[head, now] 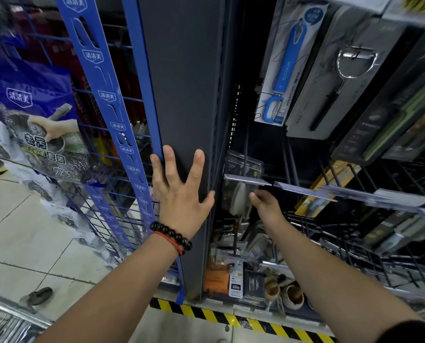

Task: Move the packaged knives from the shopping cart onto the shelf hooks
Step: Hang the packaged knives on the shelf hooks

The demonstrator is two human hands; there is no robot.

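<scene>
Against the dark end panel (181, 95) of the shelving, the person's left hand (181, 191) lies flat with its fingers spread wide, holding nothing; a black bead bracelet (171, 235) and a red cord circle that wrist. Just right of the panel, deeper in the bay, the right hand (265, 206) reaches forward, its fingers curled around the lower right edge of a clear packaged knife (241, 179). That package hangs upright on a shelf hook (244, 154), behind a slanted price tag strip (246, 180), so it sits just above and left of the gripping fingers. Further right and higher hang a blue peeler pack (284, 68) and a grey peeler pack (340, 78). Down at the near left corner shows the metal rim of the shopping cart (16, 315). Low in the bay, more packaged goods lie jumbled near the yellow-black floor tape (231, 318).
</scene>
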